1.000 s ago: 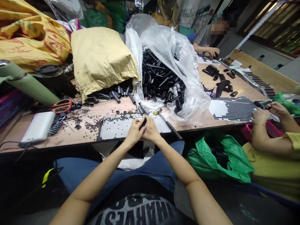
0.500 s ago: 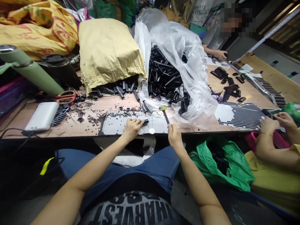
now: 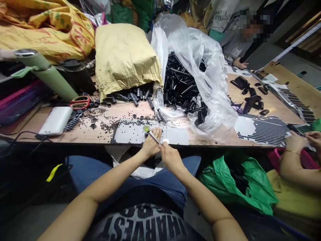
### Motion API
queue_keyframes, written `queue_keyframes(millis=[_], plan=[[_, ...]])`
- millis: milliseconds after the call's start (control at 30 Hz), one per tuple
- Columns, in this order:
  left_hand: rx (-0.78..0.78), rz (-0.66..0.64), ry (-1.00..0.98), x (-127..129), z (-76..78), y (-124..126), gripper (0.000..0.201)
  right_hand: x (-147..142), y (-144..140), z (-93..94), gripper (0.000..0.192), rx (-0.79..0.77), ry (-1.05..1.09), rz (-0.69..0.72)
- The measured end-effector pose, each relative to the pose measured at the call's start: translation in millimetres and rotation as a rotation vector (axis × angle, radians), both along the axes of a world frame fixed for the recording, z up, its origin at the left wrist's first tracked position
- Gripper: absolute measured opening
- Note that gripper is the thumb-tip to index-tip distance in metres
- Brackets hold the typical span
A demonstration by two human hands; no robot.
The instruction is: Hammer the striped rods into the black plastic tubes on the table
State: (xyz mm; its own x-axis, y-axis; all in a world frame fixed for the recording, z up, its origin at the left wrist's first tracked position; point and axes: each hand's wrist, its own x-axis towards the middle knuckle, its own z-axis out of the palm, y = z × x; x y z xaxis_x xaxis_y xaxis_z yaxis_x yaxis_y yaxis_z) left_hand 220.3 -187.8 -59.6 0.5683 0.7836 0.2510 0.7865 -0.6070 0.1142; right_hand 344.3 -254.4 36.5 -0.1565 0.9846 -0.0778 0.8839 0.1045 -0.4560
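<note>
My left hand (image 3: 150, 146) pins a small black part at the worktop (image 3: 82, 135) edge. My right hand (image 3: 171, 156) grips a tool (image 3: 150, 134), its tip on the part. I judge this a pressing step, needing steady aim.

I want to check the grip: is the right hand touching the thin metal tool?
Touching. In the head view the right hand closes on the near end of the thin metal tool, which lies across the left hand.

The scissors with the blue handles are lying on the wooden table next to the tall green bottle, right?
Not quite. The head view shows the scissors have red handles, not blue. The rest holds: they lie on the wooden table next to the tall green bottle.
</note>
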Motion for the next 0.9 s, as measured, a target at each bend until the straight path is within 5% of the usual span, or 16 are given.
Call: queue_keyframes(millis=[133, 367, 433, 567, 633, 733, 900], plan=[[-0.041, -0.016, -0.06, -2.4, 2.9, 13.8, 0.054, -7.0, 7.0, -10.7, 0.03, -0.1, -0.109, 0.066], [-0.267, 0.057, -0.242, -13.3, 41.8, 19.4, 0.032, 58.4, 48.2, -16.2, 0.036, 0.035, -0.223, -0.231], [-0.3, 0.185, -0.351, -30.7, 49.4, 43.4, 0.042, 81.4, 61.4, -27.7, 0.035, 0.043, -0.327, -0.308], [-0.329, 0.725, -0.53, -71.7, 58.3, 135.0, 0.05, 106.6, 79.4, -52.3, 0.031, 0.139, -0.431, -0.375], [-0.359, 0.894, -0.529, -81.7, 59.6, 176.4, 0.051, 106.0, 87.9, -57.7, 0.028, 0.226, -0.427, -0.348], [-0.345, 0.964, -0.518, -78.5, 56.2, 209.1, 0.05, 94.0, 109.2, -54.3, 0.025, 0.332, -0.336, -0.248], [-0.3, 0.961, -0.481, -72.2, 50.0, 207.4, 0.038, 72.4, 177.2, -35.8, 0.023, 0.394, -0.271, -0.218]])
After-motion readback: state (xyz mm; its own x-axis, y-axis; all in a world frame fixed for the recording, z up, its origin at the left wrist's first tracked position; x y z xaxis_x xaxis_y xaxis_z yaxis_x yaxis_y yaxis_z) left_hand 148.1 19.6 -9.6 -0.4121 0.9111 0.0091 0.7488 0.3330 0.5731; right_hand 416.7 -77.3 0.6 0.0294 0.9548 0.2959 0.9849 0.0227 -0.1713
